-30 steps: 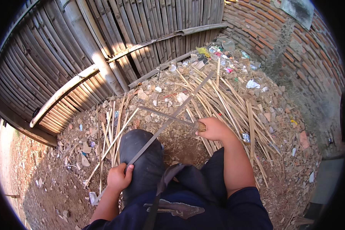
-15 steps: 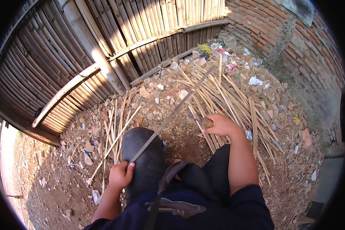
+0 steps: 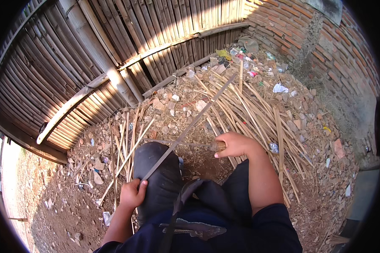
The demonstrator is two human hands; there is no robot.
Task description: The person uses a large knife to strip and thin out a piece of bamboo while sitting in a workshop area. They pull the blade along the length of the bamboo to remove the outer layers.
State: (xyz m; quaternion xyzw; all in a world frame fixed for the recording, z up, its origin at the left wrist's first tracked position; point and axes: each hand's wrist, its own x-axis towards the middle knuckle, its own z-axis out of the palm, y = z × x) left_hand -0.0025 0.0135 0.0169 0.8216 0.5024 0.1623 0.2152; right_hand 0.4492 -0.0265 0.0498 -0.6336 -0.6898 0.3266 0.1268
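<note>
The grip of the left hand (image 3: 133, 195) clasps the long strip (image 3: 197, 119), that of the right hand (image 3: 237, 144) the knife handle (image 3: 217, 146), so angling the blade (image 3: 198, 144) off the knee (image 3: 154, 156) seems wise.

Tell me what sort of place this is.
Probably the corner of an outdoor yard: a slatted bamboo fence and a brick wall close it in, and the dirt ground is strewn with rubble and litter.

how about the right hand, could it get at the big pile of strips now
Probably yes: nothing visible blocks the right hand from the pile of strips close by, though it grips a wooden-handled knife and would likely need to let go first.
</note>
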